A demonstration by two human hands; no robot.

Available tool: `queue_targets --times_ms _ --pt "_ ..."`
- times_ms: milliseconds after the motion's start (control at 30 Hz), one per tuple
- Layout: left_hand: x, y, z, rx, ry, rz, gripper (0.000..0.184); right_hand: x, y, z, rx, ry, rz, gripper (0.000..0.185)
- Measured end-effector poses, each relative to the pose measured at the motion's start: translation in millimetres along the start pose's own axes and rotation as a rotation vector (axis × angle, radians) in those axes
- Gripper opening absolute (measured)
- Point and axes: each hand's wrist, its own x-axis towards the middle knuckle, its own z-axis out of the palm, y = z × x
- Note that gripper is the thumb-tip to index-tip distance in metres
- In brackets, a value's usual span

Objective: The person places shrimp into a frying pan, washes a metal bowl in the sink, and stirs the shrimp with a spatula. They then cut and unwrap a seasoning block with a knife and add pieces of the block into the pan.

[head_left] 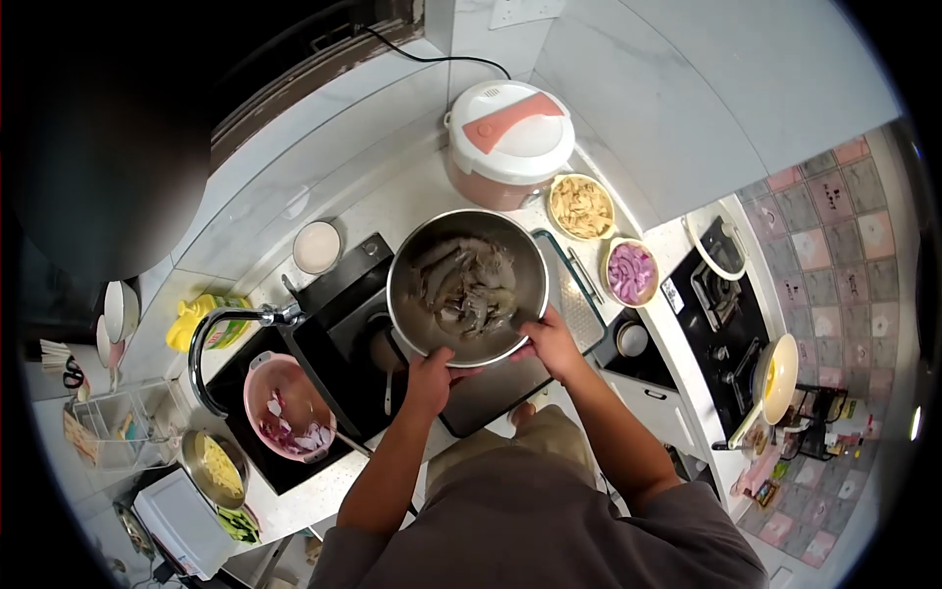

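Observation:
A steel bowl [410,312] of raw grey shrimp [466,285] is held up over the counter, just right of the sink. My left hand [430,381] grips its near rim at the lower left, thumb on top and fingers underneath. On the lower right of the same rim, my right hand [551,344] is closed in a like grip. The bowl is tipped a little toward me, so its contents show. Beneath it lies a dark tray or board [491,393], partly hidden by the bowl.
A rice cooker [510,133] stands behind the bowl. Bowls of sliced food [581,207] and chopped purple onion [631,272] sit at the right, before the gas stove [721,334]. Left are the faucet [211,344], a pink basin [257,393] in the sink and a yellow bottle [191,319].

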Motion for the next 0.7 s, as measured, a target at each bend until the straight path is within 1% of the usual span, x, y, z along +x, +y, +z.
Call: queue_targets --times_ms 67,133,167,200,233,267,333,367,433,467,500,533,600,667,700 --pt "-3 -8 4 -0.005 -0.014 -0.008 0.054 1 9 -10 0.026 0.032 -0.013 0.045" --pt "-10 -11 7 0.056 -0.003 -0.008 0.055 -14 0 -5 0.069 0.075 -0.048 0.043" --pt "-11 -16 5 0.089 -0.028 0.056 0.055 -14 4 -9 0.006 0.057 -0.075 0.046" --pt "-12 -20 3 0.092 -0.026 0.052 0.055 -15 7 -11 -0.054 0.038 -0.103 0.050" --pt "-10 -23 3 0.101 -0.013 0.072 0.056 -13 8 -10 -0.374 0.154 -0.323 0.061" --pt "-9 -25 2 0.108 0.002 0.092 0.057 -16 9 -13 -0.373 0.151 -0.324 0.061" --pt "-14 -26 1 0.119 0.003 0.086 0.057 -36 -26 5 -0.607 0.393 -0.853 0.073" --pt "-18 -26 0 0.134 0.000 0.071 0.056 -36 -31 12 -0.607 0.381 -0.849 0.073" --pt "-32 -17 8 0.138 0.010 0.060 0.059 -30 -37 29 -1.033 0.123 -0.910 0.079" --pt "-38 -13 11 0.141 0.010 0.049 0.061 -23 -29 40 -1.060 0.100 -0.879 0.082" --pt "-43 -11 9 0.126 -0.013 0.054 0.070 -18 -20 54 -1.089 0.121 -0.871 0.081" --pt "-47 -12 5 0.117 0.001 0.066 0.070 -13 -12 70 -1.118 0.137 -0.866 0.080" --pt "-56 -12 -6 0.190 0.053 0.124 0.078 -9 3 101 -1.160 0.111 -0.852 0.079" --pt "-77 4 -3 0.219 0.135 0.231 0.085 -7 14 129 -1.193 0.091 -0.834 0.077" --pt "-84 13 -9 0.294 0.176 0.335 0.087 -7 17 143 -1.170 0.044 -0.900 0.076"
